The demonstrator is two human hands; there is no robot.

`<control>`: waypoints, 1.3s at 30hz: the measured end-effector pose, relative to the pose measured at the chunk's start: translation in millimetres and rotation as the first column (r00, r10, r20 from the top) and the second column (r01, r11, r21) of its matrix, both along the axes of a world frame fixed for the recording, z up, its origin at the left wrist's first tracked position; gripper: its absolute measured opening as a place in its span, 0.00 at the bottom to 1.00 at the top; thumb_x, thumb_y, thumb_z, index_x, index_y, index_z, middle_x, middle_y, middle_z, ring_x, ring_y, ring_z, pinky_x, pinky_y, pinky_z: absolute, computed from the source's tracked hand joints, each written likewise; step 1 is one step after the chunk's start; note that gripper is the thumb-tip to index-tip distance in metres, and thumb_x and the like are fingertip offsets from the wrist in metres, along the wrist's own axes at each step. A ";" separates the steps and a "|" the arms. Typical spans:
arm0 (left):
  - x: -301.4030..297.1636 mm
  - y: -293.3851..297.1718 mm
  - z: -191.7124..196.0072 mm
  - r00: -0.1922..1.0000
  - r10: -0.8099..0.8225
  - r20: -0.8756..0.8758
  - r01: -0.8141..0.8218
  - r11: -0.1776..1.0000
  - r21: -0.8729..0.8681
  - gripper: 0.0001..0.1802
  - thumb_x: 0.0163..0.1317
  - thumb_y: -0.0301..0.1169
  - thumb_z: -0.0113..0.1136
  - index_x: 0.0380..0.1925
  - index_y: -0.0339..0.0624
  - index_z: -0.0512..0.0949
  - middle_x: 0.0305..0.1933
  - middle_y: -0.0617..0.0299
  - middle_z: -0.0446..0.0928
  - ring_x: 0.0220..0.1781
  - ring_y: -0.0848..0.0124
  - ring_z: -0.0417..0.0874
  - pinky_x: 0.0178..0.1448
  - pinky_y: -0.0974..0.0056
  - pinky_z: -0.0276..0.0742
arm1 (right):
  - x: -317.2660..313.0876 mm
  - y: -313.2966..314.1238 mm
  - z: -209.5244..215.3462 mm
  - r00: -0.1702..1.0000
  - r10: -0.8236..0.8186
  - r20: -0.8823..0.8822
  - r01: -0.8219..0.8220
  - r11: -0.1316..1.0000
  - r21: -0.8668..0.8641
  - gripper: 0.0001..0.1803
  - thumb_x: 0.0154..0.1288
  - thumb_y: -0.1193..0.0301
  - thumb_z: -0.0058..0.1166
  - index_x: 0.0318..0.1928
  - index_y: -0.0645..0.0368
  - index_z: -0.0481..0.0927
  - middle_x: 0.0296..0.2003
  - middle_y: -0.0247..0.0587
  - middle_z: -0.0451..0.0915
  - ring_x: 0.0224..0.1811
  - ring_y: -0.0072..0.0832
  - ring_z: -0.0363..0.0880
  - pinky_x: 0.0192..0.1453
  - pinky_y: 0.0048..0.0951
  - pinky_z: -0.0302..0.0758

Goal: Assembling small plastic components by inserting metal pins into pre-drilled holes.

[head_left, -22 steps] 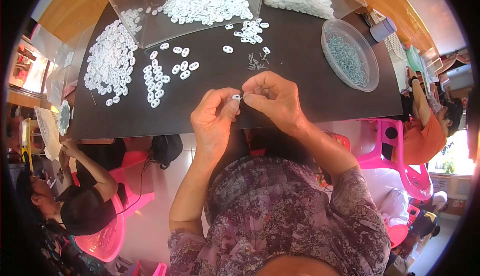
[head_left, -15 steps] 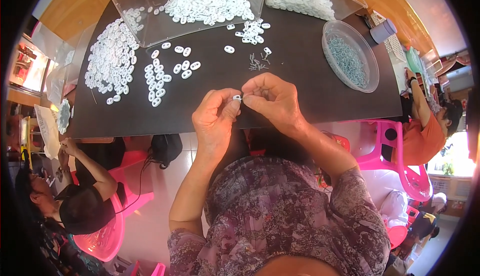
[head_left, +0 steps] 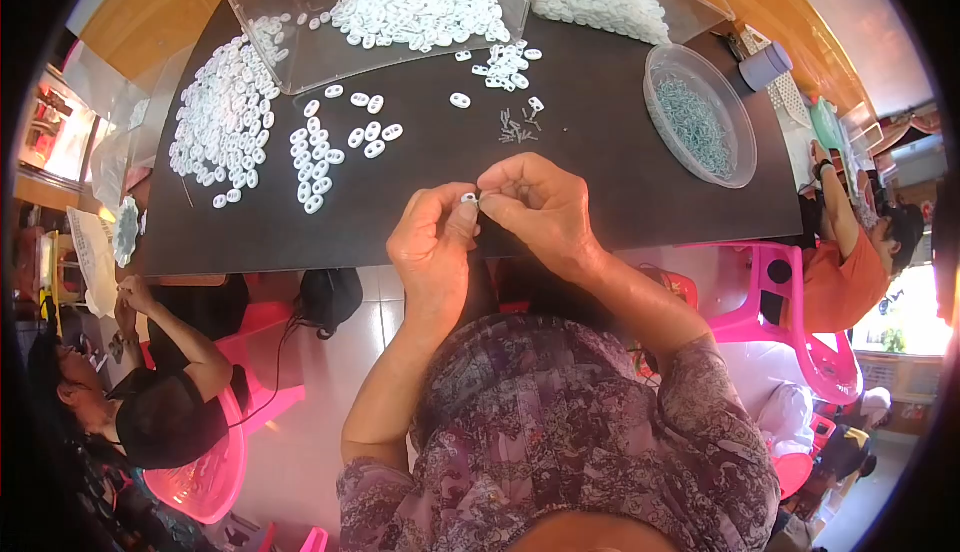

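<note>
Over the table's near edge, my left hand (head_left: 430,237) pinches a small white oval plastic piece with two holes (head_left: 469,198) between thumb and forefinger. My right hand (head_left: 545,214) meets it from the right, thumb and forefinger closed against the piece's side. Whatever tiny thing those fingertips grip is mostly hidden. Beyond the hands lies a little heap of short grey screws (head_left: 517,130), with a loose cluster of white pieces (head_left: 507,67) farther back. To the left, more ovals form a group (head_left: 315,167) on the dark table (head_left: 420,152).
A large pile of white ovals (head_left: 222,117) covers the table's left side. At the back stand clear bins (head_left: 285,77) filled with them. A round clear dish (head_left: 742,157) of screws sits right, near a purple-lidded container (head_left: 768,64). People sit at both sides on pink chairs (head_left: 750,292).
Both hands have shifted very slightly to the left, still meeting at the white piece. The piles on the table look the same.
</note>
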State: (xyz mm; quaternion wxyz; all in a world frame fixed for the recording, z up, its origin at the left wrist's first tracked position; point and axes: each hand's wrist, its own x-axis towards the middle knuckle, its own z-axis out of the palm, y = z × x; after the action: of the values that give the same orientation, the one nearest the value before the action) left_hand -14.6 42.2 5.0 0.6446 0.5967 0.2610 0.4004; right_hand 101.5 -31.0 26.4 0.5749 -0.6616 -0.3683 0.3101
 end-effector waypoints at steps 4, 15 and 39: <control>-0.8 1.8 3.7 0.993 -0.010 0.120 0.045 0.955 -0.292 0.06 0.60 0.22 0.59 0.36 0.30 0.78 0.28 0.64 0.76 0.25 0.79 0.74 0.29 0.75 0.72 | -1.1 0.9 -4.8 1.000 0.015 -0.011 -0.014 0.999 0.053 0.08 0.60 0.81 0.55 0.41 0.66 0.75 0.34 0.34 0.78 0.36 0.14 0.76 0.40 0.17 0.74; -4.8 4.0 3.5 0.996 0.008 0.088 0.016 0.963 -0.269 0.06 0.60 0.23 0.60 0.36 0.32 0.79 0.28 0.65 0.76 0.25 0.80 0.74 0.29 0.75 0.72 | 0.2 2.8 -9.2 1.000 0.005 0.012 -0.006 0.994 0.112 0.10 0.56 0.78 0.58 0.39 0.63 0.77 0.28 0.27 0.76 0.28 0.10 0.68 0.31 0.15 0.68; -10.6 7.5 -7.2 1.000 -0.004 -0.008 0.005 0.998 0.065 0.05 0.61 0.24 0.59 0.35 0.34 0.78 0.29 0.67 0.75 0.27 0.82 0.72 0.30 0.77 0.71 | -1.9 4.7 -5.3 0.998 0.062 0.009 -0.062 0.996 0.056 0.07 0.58 0.77 0.57 0.37 0.63 0.78 0.25 0.24 0.73 0.24 0.09 0.64 0.28 0.15 0.64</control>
State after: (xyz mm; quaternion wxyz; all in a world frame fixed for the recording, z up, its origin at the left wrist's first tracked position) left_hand -25.2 49.7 -2.2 0.6249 0.6194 0.2491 0.4047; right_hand 99.6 -26.4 21.2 0.5822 -0.6344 -0.3993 0.3149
